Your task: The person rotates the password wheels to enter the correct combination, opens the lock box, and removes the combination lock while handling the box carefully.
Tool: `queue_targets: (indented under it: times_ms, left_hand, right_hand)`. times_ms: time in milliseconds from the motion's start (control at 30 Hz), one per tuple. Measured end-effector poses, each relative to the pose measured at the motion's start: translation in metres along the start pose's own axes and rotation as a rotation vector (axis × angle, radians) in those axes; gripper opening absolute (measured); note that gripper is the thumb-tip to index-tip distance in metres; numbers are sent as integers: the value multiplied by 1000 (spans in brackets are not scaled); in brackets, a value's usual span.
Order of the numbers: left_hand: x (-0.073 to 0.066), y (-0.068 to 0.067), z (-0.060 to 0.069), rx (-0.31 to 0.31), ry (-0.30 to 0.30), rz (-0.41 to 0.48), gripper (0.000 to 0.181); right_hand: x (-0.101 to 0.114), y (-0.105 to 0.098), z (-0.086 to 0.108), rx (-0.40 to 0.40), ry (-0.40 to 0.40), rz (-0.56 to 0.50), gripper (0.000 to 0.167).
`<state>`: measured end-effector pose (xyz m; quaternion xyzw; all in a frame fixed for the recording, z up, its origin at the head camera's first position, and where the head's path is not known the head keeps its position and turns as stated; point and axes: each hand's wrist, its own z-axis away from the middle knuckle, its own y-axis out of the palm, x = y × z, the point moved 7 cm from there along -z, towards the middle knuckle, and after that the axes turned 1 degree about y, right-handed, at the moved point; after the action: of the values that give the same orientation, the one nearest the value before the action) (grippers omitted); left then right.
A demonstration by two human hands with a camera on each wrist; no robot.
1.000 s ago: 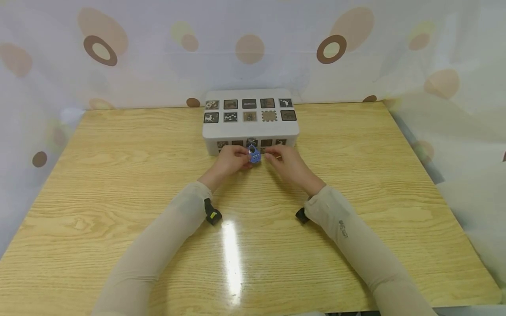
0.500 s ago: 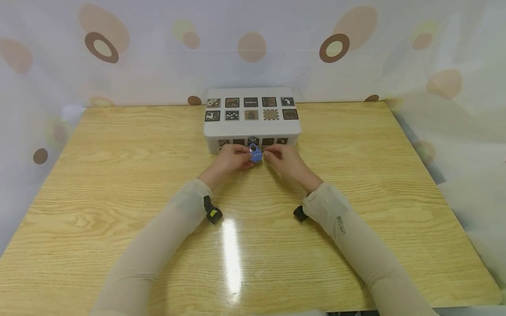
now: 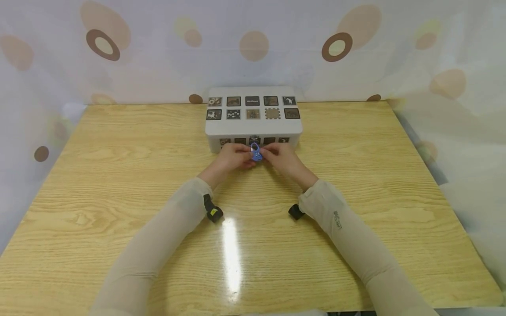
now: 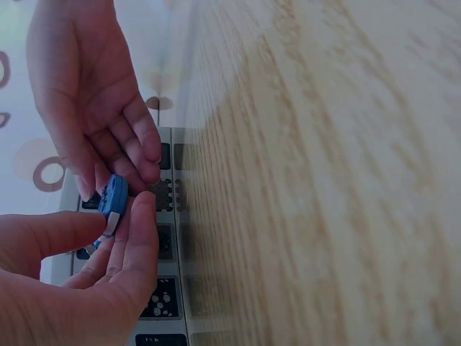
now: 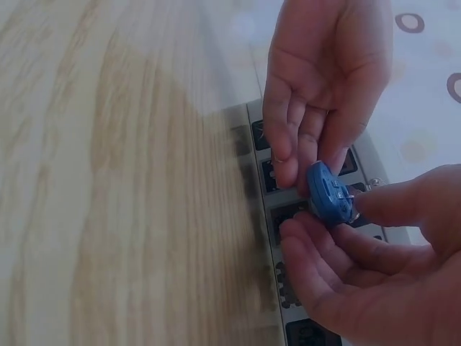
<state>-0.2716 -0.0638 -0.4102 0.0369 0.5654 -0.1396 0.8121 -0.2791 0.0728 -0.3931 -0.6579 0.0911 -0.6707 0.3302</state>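
A blue padlock with number dials (image 3: pixel 256 153) hangs at the metal clasp (image 3: pixel 254 139) on the front of a white box (image 3: pixel 253 127). My left hand (image 3: pixel 230 160) pinches the padlock's left side between thumb and fingers; the left wrist view shows the thumb against the blue lock (image 4: pixel 113 196). From the other side my right hand (image 3: pixel 287 162) holds the lock's right edge, its thumb on the dial face in the right wrist view, where the lock body (image 5: pixel 328 194) lies between both hands. The shackle is partly hidden by fingers.
The box stands at the back of a wooden table (image 3: pixel 138 145), close to a patterned curtain (image 3: pixel 253 70). Picture squares cover its lid and front. A bright light reflection lies on the tabletop between the forearms.
My right hand has moved slightly left, from beside the padlock onto its right edge. My left hand keeps its hold. The whole head view has shifted a little.
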Motion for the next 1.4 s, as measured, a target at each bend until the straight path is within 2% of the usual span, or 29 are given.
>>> queue_targets:
  times_ms: [233, 433, 667, 967, 1400]
  left_hand:
    - [0, 0, 0, -4, 3, 15, 26]
    - [-1, 0, -1, -4, 6, 38, 27]
    - [-2, 1, 0, -4, 8, 53, 26]
    - [0, -1, 0, -6, 1, 46, 27]
    - [0, -4, -2, -8, -6, 45, 29]
  right_hand:
    - [-4, 5, -3, 29, 64, -153, 32]
    - [-6, 7, -4, 36, 91, -216, 32]
    - [-6, 8, -3, 31, 92, -235, 33]
    - [-8, 11, -3, 13, 132, -302, 33]
    - [-6, 14, -4, 7, 106, -231, 32]
